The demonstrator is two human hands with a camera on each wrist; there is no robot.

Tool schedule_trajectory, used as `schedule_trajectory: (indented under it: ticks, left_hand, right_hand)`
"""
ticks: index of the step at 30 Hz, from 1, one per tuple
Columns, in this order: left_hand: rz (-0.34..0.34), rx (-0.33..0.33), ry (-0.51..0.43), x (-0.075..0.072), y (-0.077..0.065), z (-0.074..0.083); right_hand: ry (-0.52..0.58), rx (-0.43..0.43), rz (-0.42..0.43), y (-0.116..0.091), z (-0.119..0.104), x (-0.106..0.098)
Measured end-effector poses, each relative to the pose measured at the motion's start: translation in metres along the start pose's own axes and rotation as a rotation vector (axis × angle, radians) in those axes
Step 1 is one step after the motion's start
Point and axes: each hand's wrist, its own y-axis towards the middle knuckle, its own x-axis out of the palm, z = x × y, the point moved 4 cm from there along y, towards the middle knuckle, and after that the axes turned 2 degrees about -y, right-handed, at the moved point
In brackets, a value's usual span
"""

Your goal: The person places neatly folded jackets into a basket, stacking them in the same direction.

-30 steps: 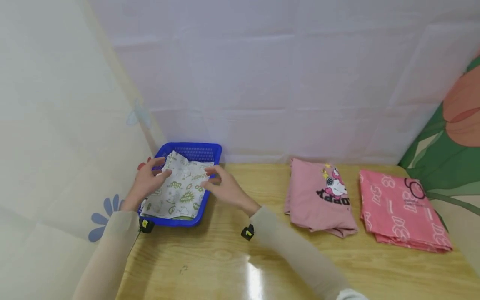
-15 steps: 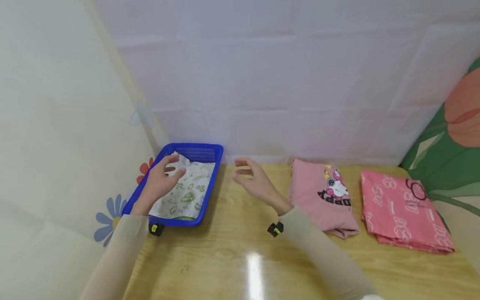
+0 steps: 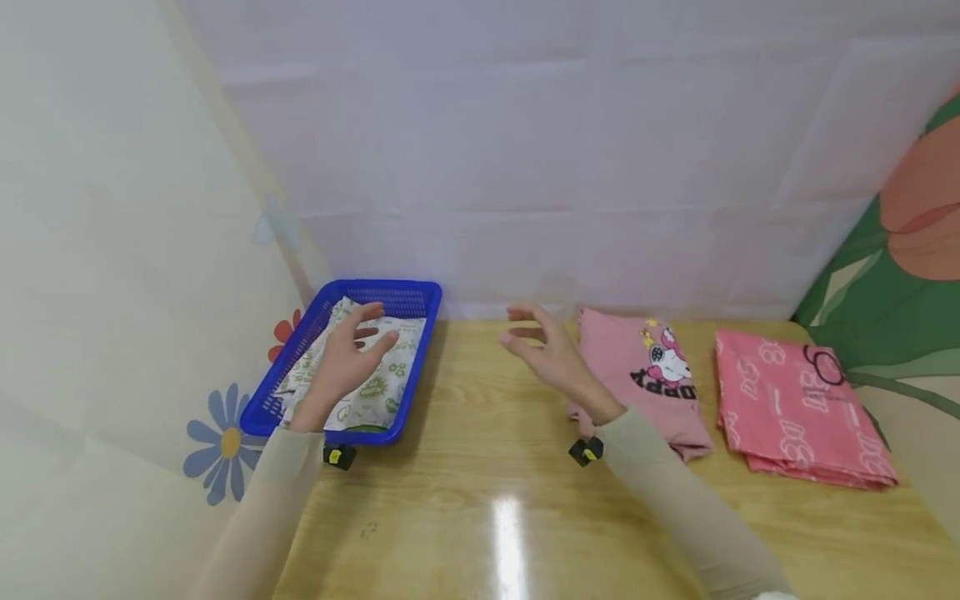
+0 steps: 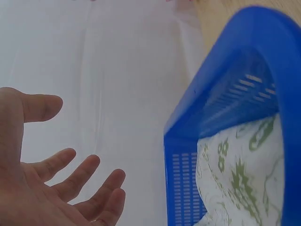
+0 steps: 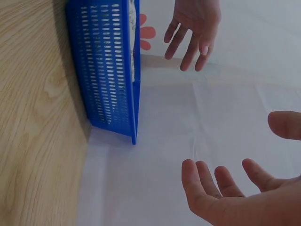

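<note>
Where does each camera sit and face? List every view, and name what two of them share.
Head: worn on the person's head, facing forward and down at the blue basket, printed cloth, pale pink cloth and bright pink cloth; left hand, right hand and both sleeves show.
Left wrist: on that wrist, looking past the left fingers into the basket; only the left hand shows.
Right wrist: on that wrist, looking past the right fingers at the basket's slotted outer side; the left hand shows too.
Shared: both wrist views show the basket and left hand.
</note>
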Motion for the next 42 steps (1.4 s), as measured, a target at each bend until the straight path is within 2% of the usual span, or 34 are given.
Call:
schedule_trajectory:
  ticks: [7,14,24,34,42]
  left_hand:
    - [-0.003,0.039,-0.067,0.012,-0.004,0.014]
    - [0.000,0.041,-0.118,0.028,-0.005,0.032]
    - [0.014,0.078,-0.125,0.050,-0.006,0.049]
    - [-0.010,0.063,-0.194,0.078,-0.006,0.060]
    - [-0.010,0.011,-0.291,0.108,-0.004,0.065]
  right_hand:
    - [0.017,0.018,0.025,-0.010,0.005,-0.009]
    - [0.008,-0.002,0.050,-0.018,0.010,-0.024]
    - [-0.022,-0.005,0.074,-0.027,0.024,-0.042]
    - [-0.053,0.012,0.141,-0.036,0.037,-0.066]
    - [-0.065,0.003,0.180,-0.046,0.048,-0.081]
